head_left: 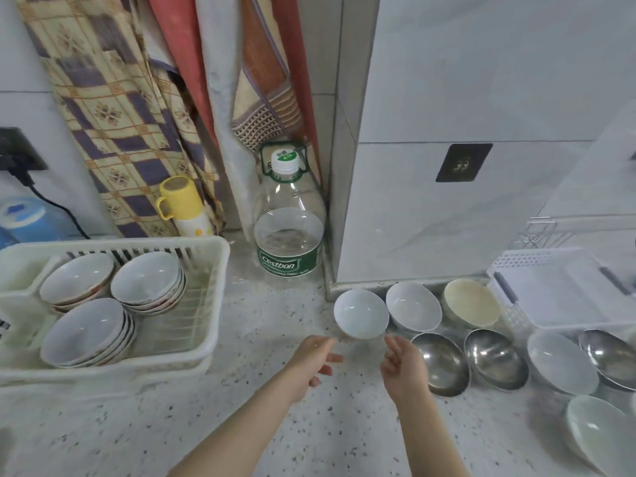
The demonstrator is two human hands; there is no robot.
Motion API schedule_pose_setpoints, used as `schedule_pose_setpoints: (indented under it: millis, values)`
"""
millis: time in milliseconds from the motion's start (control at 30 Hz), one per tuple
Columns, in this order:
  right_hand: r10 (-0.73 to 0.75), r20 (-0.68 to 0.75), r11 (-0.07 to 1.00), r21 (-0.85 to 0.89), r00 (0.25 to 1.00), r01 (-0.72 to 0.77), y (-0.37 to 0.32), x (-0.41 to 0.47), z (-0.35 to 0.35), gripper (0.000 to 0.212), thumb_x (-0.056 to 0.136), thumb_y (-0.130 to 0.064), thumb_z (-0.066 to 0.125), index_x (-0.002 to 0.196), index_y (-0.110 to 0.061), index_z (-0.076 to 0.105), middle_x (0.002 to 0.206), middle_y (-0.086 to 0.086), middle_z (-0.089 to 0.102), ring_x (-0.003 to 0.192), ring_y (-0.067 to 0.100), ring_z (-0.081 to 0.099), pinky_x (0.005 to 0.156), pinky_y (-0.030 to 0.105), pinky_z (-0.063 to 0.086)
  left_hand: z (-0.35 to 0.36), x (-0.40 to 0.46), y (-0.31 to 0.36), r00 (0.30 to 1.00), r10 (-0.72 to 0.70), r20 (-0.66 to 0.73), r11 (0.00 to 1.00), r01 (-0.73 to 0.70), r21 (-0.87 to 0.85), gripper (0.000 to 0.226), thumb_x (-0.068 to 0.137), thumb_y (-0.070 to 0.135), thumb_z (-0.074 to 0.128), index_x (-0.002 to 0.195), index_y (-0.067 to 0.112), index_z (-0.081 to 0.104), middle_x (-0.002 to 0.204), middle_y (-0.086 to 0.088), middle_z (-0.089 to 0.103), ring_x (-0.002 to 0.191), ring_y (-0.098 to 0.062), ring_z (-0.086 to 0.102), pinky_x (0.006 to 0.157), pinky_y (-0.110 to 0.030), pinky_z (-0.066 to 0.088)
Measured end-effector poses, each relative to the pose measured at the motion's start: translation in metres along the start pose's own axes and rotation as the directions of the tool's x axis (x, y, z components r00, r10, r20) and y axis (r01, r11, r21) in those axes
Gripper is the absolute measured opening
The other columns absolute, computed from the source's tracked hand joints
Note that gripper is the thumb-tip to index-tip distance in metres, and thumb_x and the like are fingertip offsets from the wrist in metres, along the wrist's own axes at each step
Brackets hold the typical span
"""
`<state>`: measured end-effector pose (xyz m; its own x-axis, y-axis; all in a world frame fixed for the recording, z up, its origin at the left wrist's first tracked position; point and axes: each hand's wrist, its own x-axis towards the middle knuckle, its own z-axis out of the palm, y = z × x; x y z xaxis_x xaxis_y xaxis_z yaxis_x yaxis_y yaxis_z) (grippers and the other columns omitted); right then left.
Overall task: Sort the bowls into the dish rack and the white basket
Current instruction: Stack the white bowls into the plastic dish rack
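A white bowl point(361, 313) sits at the left end of a row of bowls against the wall base. My left hand point(315, 359) and my right hand point(402, 366) flank its near side, fingers relaxed, fingertips at or just short of its lower edge. Beside it are another white bowl point(413, 306) and a cream bowl point(471, 302). In front lie two steel bowls point(440, 363) point(495, 359), then a white bowl point(561, 361) and a third steel bowl point(609, 356). The cream dish rack point(220, 256) at left holds three stacks of white bowls. The white perforated basket point(512, 311) stands at right.
A large water bottle point(289, 228) stands in the corner behind the counter's middle. A yellow-capped flask point(182, 204) is behind the rack, with hanging cloths above. One more white bowl point(599, 435) lies at the near right. Speckled counter stretches between rack and bowls.
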<state>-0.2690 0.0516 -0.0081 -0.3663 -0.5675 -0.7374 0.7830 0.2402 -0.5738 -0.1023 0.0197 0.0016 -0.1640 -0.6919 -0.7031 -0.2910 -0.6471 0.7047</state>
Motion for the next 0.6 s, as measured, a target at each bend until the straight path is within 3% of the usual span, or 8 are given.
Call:
schedule_pose_setpoints:
  millis: [100, 167, 267, 400, 600]
  values:
    - [0.078, 0.024, 0.997, 0.023, 0.997, -0.078, -0.008, 0.014, 0.001, 0.011, 0.099, -0.009, 0.043, 0.091, -0.009, 0.051, 0.113, 0.011, 0.060, 0.042, 0.010, 0.034, 0.029, 0.015, 0.024, 0.012, 0.017, 0.007, 0.997, -0.079, 0.003, 0.994, 0.079, -0.070, 0.016, 0.094, 0.046, 0.053, 0.093, 0.031, 0.056, 0.101, -0.001, 0.076, 0.061, -0.011, 0.055, 0.040, -0.019, 0.027]
    - [0.107, 0.038, 0.994, -0.003, 0.994, -0.107, -0.013, 0.019, 0.005, 0.009, 0.100, -0.015, 0.045, 0.099, -0.011, 0.053, 0.113, 0.007, 0.063, 0.046, 0.011, 0.039, 0.028, 0.016, 0.026, 0.019, 0.028, 0.010, 0.996, -0.092, 0.003, 0.989, 0.092, -0.115, 0.019, 0.093, 0.049, 0.055, 0.094, 0.031, 0.057, 0.103, -0.002, 0.075, 0.062, -0.012, 0.055, 0.040, -0.019, 0.027]
    - [0.141, 0.025, 0.988, -0.070, 0.990, -0.139, -0.022, 0.024, 0.012, 0.012, 0.100, -0.018, 0.049, 0.098, -0.010, 0.058, 0.093, 0.002, 0.063, 0.040, 0.008, 0.041, 0.028, 0.016, 0.025, 0.028, 0.041, 0.012, 0.998, -0.069, 0.000, 0.984, 0.068, -0.167, 0.016, 0.093, 0.049, 0.055, 0.096, 0.034, 0.056, 0.095, 0.000, 0.078, 0.065, -0.014, 0.057, 0.042, -0.019, 0.029]
    - [0.199, -0.012, 0.979, -0.032, 0.980, -0.199, -0.030, 0.028, 0.020, 0.018, 0.100, -0.019, 0.047, 0.088, -0.009, 0.055, 0.076, 0.001, 0.055, 0.040, 0.009, 0.034, 0.029, 0.015, 0.022, 0.038, 0.052, 0.009, 0.999, -0.040, -0.005, 0.987, 0.039, -0.155, 0.012, 0.096, 0.033, 0.055, 0.107, 0.029, 0.057, 0.089, 0.002, 0.078, 0.063, -0.013, 0.057, 0.044, -0.020, 0.030]
    - [0.248, -0.034, 0.964, 0.109, 0.968, -0.243, -0.037, 0.035, 0.037, 0.029, 0.102, -0.024, 0.040, 0.082, -0.006, 0.052, 0.069, 0.001, 0.047, 0.022, 0.007, 0.034, 0.028, 0.010, 0.020, 0.041, 0.057, 0.006, 0.998, -0.023, -0.065, 0.970, 0.006, -0.245, 0.019, 0.092, 0.009, 0.049, 0.107, 0.011, 0.062, 0.085, -0.014, 0.077, 0.050, -0.012, 0.041, 0.042, -0.021, 0.027]
